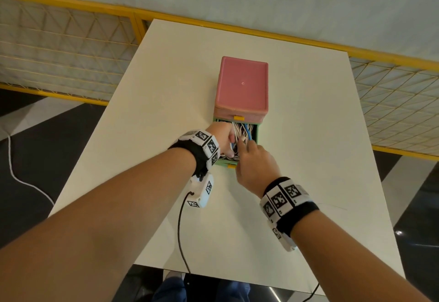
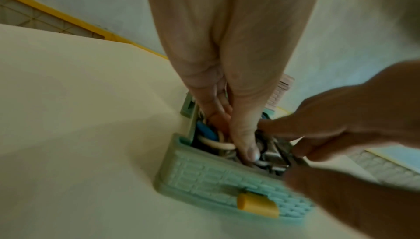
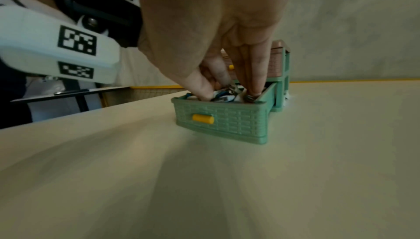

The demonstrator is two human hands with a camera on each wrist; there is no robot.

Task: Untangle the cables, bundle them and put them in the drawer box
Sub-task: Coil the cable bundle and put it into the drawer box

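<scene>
A small drawer box [image 1: 242,83] with a pink top stands mid-table. Its green lower drawer [image 1: 259,133] is pulled out towards me, and white and blue cables [image 1: 244,130] lie coiled inside. My left hand [image 1: 225,142] reaches in from the left, with thumb and fingers [image 2: 246,145] closed round the cables [image 2: 218,145] near the front wall [image 2: 204,180]. My right hand [image 1: 247,147] comes over the front right corner. Its straight fingers [image 3: 255,84] press down on the cables [image 3: 223,97] inside the drawer [image 3: 227,122].
The drawer's yellow knob [image 3: 203,118] faces me, and the shut pink drawer above has its own knob [image 1: 238,118]. The cream table [image 1: 320,135] ends close in front of me. Black cords [image 1: 180,230] hang from my wrists. A yellow mesh railing [image 1: 71,47] runs behind the table.
</scene>
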